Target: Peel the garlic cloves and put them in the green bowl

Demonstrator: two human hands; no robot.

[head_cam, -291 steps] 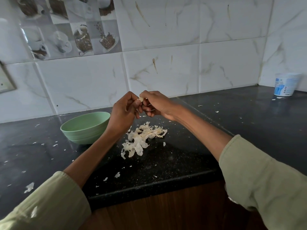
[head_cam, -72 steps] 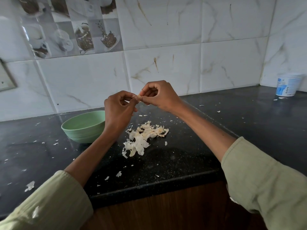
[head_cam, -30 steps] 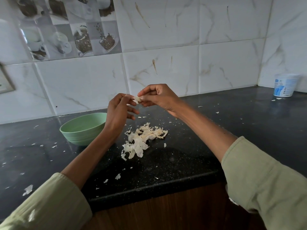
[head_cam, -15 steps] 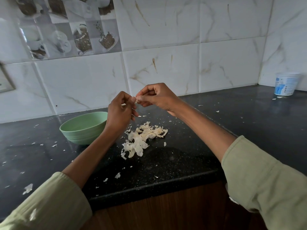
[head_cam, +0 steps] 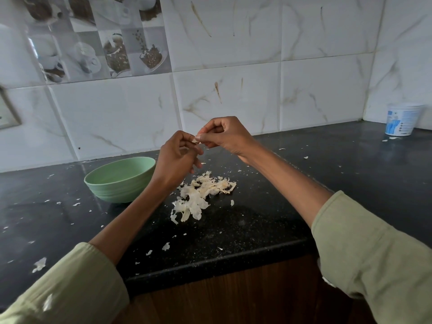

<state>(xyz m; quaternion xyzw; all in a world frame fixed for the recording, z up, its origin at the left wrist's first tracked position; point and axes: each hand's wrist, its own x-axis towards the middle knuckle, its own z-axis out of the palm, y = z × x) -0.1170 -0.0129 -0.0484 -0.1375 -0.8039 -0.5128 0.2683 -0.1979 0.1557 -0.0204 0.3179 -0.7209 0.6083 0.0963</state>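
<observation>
both hands up over the counter (head_cam: pixel 268 213), left hand (head_cam: pixel 175 157) and right hand (head_cam: pixel 224 134) pinching one garlic clove (head_cam: pixel 196 141) between fingertips, probably so skin drops on the peel pile (head_cam: pixel 201 195) | green bowl (head_cam: pixel 120 177) just left for the drop | clove mostly hidden, bowl contents not visible

- Dim, soft daylight; the black countertop (head_cam: pixel 257 220) stays dark, with faint sheen at its far right.
- Pale glare across the wall tiles (head_cam: pixel 112 113) at upper left.
- Wide-angle bending towards the edges; sleeves slightly soft.
</observation>
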